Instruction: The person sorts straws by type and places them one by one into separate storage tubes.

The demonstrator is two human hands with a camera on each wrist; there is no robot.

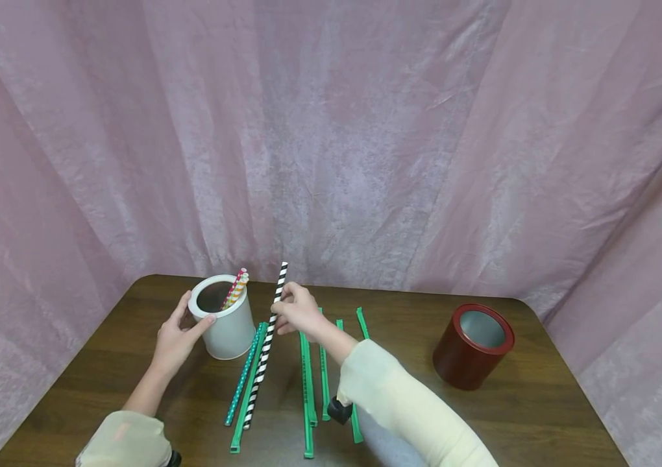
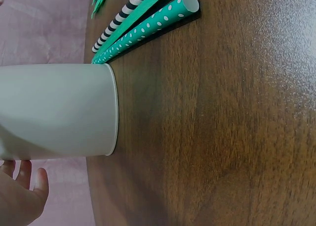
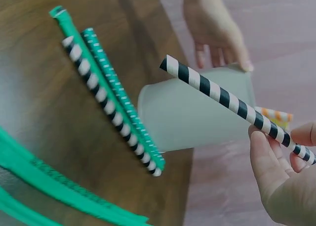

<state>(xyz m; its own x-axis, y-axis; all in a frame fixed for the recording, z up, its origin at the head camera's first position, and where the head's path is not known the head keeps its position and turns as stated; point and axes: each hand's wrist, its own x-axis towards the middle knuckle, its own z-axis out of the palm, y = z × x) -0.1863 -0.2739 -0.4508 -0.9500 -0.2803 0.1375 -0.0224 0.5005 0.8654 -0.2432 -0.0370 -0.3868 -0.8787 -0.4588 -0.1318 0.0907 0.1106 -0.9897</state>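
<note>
My left hand holds the left side of a white canister, thumb near the rim. Out of the canister lean a pink straw and an orange-striped straw. With thumb and fingers, my right hand pinches a black-and-white striped paper straw, raised beside the canister and tilted. Below it on the table lie another black-and-white straw, a green paper-wrapped straw and a teal dotted straw, side by side.
Several green wrapped straws lie at the middle of the wooden table, partly under my right forearm. A dark red canister stands at the right. Behind the table hangs a pink curtain.
</note>
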